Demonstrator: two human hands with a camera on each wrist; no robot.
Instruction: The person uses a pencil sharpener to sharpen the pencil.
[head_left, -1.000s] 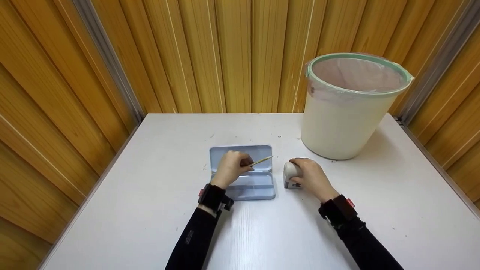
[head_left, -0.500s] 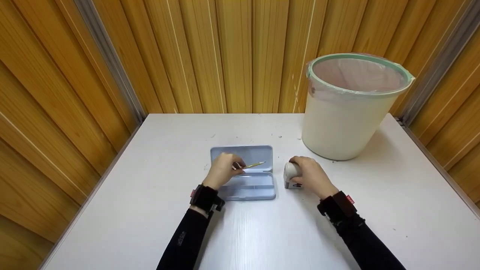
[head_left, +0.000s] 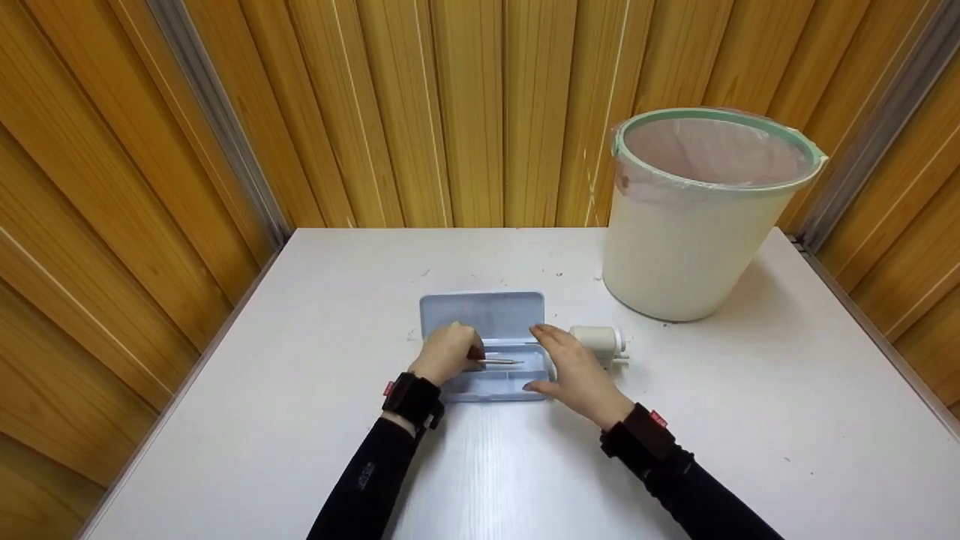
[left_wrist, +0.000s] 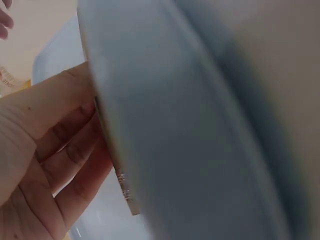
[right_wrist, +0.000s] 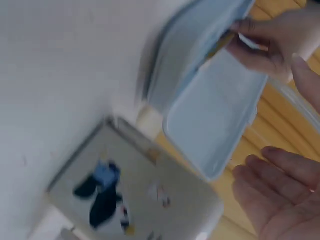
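Observation:
A light blue pencil case (head_left: pixel 483 311) lies with its lid raised behind a tray split into compartments. My left hand (head_left: pixel 448 352) pinches a pencil (head_left: pixel 501 361) between thumb and fingers, low over the tray with its tip towards the right. In the left wrist view, the case wall hides part of the pencil (left_wrist: pixel 114 155). Fingers apart and holding nothing, my right hand (head_left: pixel 581 375) is at the right end of the case. Just behind that hand stands a cream crank pencil sharpener (head_left: pixel 596 339), partly covered by it; the right wrist view shows a cartoon print on the sharpener (right_wrist: pixel 165 185).
A tall cream bin (head_left: pixel 679 247) with a green rim and a clear liner stands at the back right of the white table (head_left: pixel 225 405). Small specks lie scattered on the tabletop. Wood-patterned panels (head_left: pixel 465 112) rise along the back and sides.
My right hand has let go of the sharpener and moved left to the case; the sharpener has turned, its crank side now facing right. My left hand has lowered the pencil towards the tray.

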